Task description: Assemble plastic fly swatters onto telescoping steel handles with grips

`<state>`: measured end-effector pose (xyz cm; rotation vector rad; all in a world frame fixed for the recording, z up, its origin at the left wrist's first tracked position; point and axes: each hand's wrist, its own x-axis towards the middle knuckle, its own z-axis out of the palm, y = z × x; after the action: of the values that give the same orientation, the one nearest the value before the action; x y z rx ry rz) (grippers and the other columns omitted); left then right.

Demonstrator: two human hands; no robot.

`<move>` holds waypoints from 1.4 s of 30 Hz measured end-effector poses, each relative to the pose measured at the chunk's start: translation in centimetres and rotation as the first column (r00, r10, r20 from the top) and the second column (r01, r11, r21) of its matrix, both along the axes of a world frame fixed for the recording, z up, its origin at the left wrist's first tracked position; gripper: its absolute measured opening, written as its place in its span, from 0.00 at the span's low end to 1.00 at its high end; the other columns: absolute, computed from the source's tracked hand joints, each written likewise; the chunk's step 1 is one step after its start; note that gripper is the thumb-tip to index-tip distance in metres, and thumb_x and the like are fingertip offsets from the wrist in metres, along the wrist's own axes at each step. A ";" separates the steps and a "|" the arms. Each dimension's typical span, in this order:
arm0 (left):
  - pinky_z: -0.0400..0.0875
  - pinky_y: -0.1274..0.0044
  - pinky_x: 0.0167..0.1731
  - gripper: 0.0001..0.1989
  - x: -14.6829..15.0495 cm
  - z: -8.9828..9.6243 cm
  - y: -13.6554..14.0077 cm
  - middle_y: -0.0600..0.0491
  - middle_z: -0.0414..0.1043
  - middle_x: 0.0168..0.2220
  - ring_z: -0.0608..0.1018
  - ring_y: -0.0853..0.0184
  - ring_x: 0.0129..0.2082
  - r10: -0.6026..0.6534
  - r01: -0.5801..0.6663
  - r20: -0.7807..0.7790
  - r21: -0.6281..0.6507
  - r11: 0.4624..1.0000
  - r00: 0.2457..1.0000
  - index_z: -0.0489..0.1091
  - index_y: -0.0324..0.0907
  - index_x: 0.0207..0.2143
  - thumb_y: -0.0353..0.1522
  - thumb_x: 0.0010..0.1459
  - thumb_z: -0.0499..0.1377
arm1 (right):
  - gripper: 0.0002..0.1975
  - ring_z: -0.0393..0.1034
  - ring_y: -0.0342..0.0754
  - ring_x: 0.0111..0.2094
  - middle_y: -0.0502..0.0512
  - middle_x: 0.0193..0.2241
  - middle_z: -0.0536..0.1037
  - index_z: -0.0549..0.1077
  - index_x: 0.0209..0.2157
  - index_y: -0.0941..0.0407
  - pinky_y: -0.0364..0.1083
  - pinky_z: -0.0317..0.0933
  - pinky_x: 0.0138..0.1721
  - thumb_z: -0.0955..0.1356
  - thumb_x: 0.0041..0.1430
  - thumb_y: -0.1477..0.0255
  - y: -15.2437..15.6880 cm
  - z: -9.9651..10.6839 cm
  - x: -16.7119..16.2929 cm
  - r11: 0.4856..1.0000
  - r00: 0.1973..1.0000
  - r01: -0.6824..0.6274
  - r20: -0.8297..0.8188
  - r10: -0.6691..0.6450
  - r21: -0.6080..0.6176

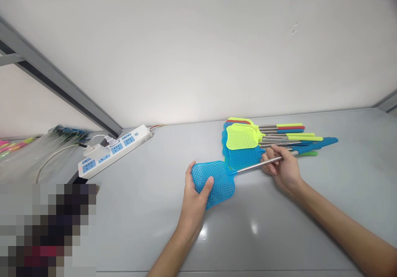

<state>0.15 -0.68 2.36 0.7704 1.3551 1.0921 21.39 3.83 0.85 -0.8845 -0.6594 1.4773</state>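
Note:
A blue fly swatter [217, 184] with a perforated head and a metal telescopic shaft is held above the table between my two hands. My left hand [197, 192] grips the left side of its head, thumb on top and fingers behind. Around the shaft near the blue handle, my right hand [282, 165] is closed. Just behind lies a pile of fly swatters, with a yellow swatter [243, 136] on top and several blue heads below. Their yellow, red, blue and green handles point right.
A white power strip [116, 151] with plugs and cables lies on the grey table [139, 219] at the left. Past it are clear plastic bags [49, 149] with colourful contents. A pale wall [198, 53] rises behind, with a grey metal frame [62, 76] at left. The lower left corner is pixelated.

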 end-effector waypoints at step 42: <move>0.67 0.73 0.40 0.33 0.0 0.3 0.4 0.50 0.62 0.44 0.71 0.65 0.40 -0.006 0.006 -0.004 0.002 1.000 1.000 0.47 0.49 0.53 0.36 0.46 0.59 | 0.19 0.44 0.38 0.10 0.48 0.06 0.55 0.51 0.11 0.55 0.41 0.39 0.12 0.57 0.52 0.67 0.4 -0.5 0.5 0.998 0.995 -0.062 0.082 0.064 -0.029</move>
<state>0.13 -0.31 2.66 0.7776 1.3545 1.0881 21.85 4.21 0.37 -0.9570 -0.7358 1.5147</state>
